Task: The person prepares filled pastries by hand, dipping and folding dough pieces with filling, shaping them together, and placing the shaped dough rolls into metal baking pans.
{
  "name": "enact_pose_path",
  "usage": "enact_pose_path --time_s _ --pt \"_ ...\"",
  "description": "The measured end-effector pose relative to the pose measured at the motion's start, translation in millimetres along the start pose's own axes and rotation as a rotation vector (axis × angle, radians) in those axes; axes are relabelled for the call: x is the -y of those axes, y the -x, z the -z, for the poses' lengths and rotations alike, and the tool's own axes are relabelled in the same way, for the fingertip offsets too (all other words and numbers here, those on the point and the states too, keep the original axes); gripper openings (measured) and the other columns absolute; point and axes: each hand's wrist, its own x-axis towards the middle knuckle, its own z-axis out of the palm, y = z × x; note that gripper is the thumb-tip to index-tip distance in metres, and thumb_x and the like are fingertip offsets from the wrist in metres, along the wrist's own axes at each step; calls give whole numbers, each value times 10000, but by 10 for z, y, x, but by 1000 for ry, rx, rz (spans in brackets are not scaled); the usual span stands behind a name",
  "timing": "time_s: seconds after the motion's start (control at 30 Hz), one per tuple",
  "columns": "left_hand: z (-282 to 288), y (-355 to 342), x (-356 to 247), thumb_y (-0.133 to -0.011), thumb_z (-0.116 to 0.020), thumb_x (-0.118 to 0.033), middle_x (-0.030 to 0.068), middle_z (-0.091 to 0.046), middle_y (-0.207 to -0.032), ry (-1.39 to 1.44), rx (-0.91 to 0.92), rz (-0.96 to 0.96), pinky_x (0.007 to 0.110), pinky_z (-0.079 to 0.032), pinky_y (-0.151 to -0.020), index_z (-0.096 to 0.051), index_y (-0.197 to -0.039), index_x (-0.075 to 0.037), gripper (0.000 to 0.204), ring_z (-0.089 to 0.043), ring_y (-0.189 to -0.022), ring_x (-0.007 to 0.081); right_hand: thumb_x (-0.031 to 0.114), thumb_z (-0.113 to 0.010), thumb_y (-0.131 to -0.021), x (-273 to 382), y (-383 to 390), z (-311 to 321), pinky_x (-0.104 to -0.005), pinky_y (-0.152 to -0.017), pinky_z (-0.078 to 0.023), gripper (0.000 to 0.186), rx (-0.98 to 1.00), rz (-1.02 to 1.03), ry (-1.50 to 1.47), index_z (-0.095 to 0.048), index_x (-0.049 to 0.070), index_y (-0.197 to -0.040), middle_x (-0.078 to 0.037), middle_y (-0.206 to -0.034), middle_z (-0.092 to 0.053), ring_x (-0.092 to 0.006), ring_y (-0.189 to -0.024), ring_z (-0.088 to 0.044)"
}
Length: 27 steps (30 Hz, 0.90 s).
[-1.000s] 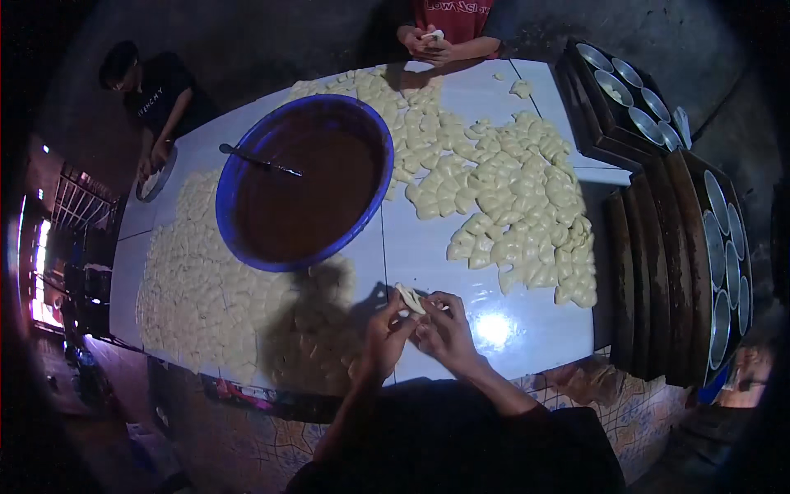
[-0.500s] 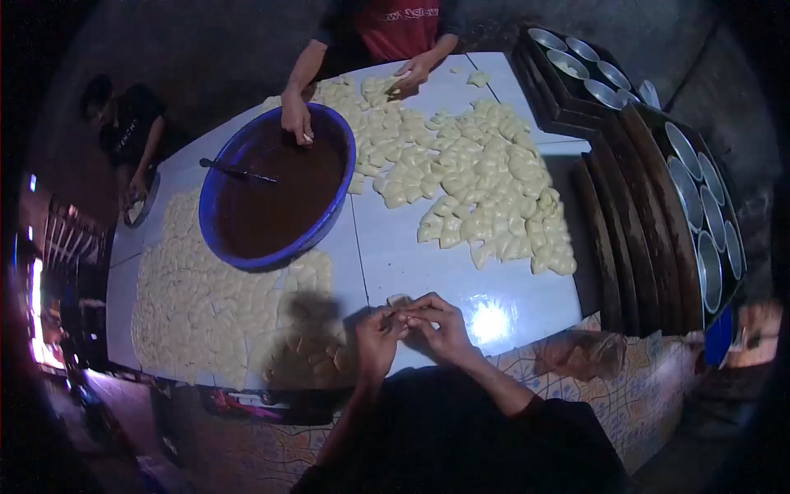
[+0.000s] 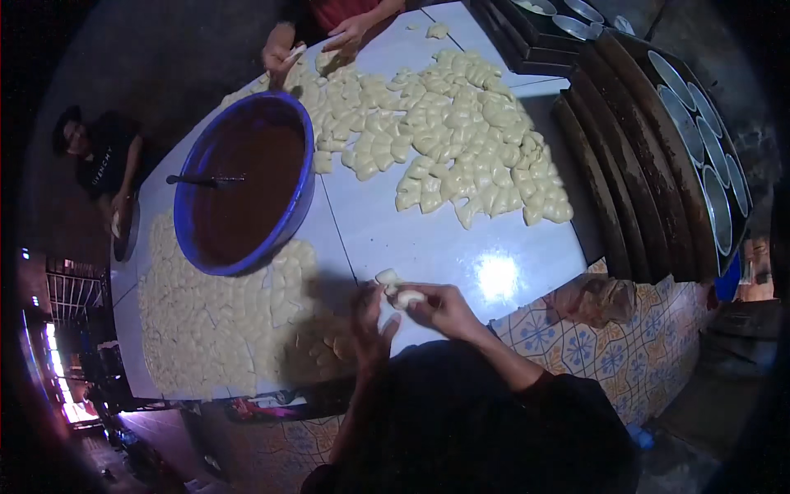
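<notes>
At the table's near edge, my left hand has curled fingers against a pale dough piece, its thumb a little apart. My right hand pinches a rounded piece of dough beside it. Flattened, lumpy dough pieces cover much of the white tiled table, in one spread at the near left and another farther back. A large blue basin of brown liquid, with a utensil in it, stands left of centre.
Stacked dark trays with metal tins stand at the right; another such stack is at the back right. A co-worker's hands hold dough across the table. Another person is at the left, by a tray.
My hands have separated slightly, showing two dough pieces between them. The view has shifted, so the table's back sits higher. The far co-worker's hand has lifted away from above the basin.
</notes>
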Motion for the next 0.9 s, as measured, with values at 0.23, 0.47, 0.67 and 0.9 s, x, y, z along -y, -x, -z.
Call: enact_pose_path --time_s 0.23,0.47,0.67,0.9 --pt "-107 116 302 -858 -576 -41 125 -494 -1120 560 -104 686 362 -493 -859 -414 -1279 -72 452 -540 -989 223 37 -589 -840 -332 -106 -28 -280 -845 -472 416 -177 248 74 -544 -3 -1252 -156 -1100 -642 -183 -939 -620" --pt "-45 142 226 -823 -645 -13 118 -457 -1197 254 -112 487 298 -457 -840 -369 -1355 -75 603 -503 -1013 182 99 -622 -809 -37 -419 319 -358 -824 -495 364 -200 197 466 -611 12 -1162 -209 -1029 -644 -318 -918 -642" --pt "111 -59 335 -817 -611 45 85 -518 -1186 117 -165 117 279 -455 -835 -520 -1193 -28 394 -540 -992 181 39 -611 -747 422 -1302 1156 -450 -812 -454 186 -649 624 1039 -664 19 -924 -176 -951 -634 -348 -927 -573" --pt "150 -204 210 -861 -574 23 73 -608 -1105 169 -130 253 267 -453 -875 -581 -1123 -1 263 -577 -1011 147 90 -700 -719 328 -677 755 -304 -706 -509 145 -194 389 442 -582 32 -783 -74 -747 -575 -174 -788 -616"
